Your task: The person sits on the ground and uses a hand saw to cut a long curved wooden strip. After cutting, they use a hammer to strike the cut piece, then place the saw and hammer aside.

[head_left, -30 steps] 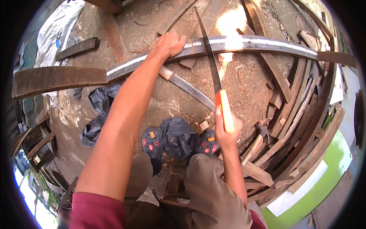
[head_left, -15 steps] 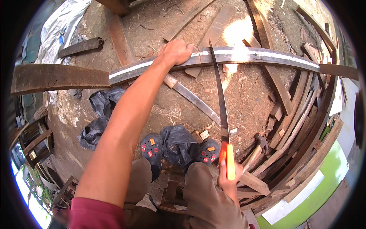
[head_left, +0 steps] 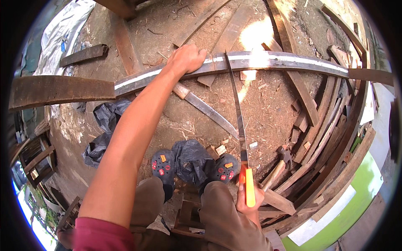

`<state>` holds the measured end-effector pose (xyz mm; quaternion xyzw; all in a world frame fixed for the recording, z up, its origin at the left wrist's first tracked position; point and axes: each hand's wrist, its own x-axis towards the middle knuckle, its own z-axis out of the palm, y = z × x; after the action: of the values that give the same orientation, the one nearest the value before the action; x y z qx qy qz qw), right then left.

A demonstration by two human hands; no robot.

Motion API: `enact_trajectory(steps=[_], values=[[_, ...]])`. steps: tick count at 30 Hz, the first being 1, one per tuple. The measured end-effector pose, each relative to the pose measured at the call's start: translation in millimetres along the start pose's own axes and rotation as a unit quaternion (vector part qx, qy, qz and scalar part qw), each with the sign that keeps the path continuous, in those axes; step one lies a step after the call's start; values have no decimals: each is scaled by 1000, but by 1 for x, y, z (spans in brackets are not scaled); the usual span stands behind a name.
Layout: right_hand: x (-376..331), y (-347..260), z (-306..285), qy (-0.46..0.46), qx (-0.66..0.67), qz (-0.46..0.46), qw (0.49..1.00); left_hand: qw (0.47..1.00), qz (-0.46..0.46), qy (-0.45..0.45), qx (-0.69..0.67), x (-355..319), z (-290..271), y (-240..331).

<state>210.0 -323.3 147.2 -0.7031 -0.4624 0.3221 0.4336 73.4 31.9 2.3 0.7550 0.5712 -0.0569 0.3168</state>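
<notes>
A long, dark wooden beam [head_left: 301,63] with a white stripe along its top runs across in front of me. My left hand [head_left: 187,58] is closed over it left of its middle, fingers wrapped around the far side. My right hand [head_left: 243,202] grips the orange and yellow handle of a handsaw [head_left: 236,98]. The saw's blade lies across the beam, just right of my left hand, with its tip near the beam's far edge. Between the beam and my feet, a machete [head_left: 209,113] with a wooden handle lies on the ground.
A hammer [head_left: 284,159] leans among stacked boards [head_left: 331,184] on the right. Dark plastic bags [head_left: 190,161] lie around my clogs [head_left: 226,167]. A brown plank end [head_left: 63,91] juts in from the left. Loose planks [head_left: 234,29] lie beyond the beam among wood chips.
The saw has been drawn back toward me, its tip and handle both nearer. My left hand keeps its place on the beam. The whole view has shifted slightly.
</notes>
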Motion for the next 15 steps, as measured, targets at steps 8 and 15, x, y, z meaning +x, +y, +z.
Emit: enact_trajectory(steps=[8, 15], values=[[85, 12, 22, 70, 33, 65, 995, 997, -50, -48, 18, -7, 11, -2], [30, 12, -15, 76, -13, 31, 997, 999, -47, -8, 12, 13, 2, -1]])
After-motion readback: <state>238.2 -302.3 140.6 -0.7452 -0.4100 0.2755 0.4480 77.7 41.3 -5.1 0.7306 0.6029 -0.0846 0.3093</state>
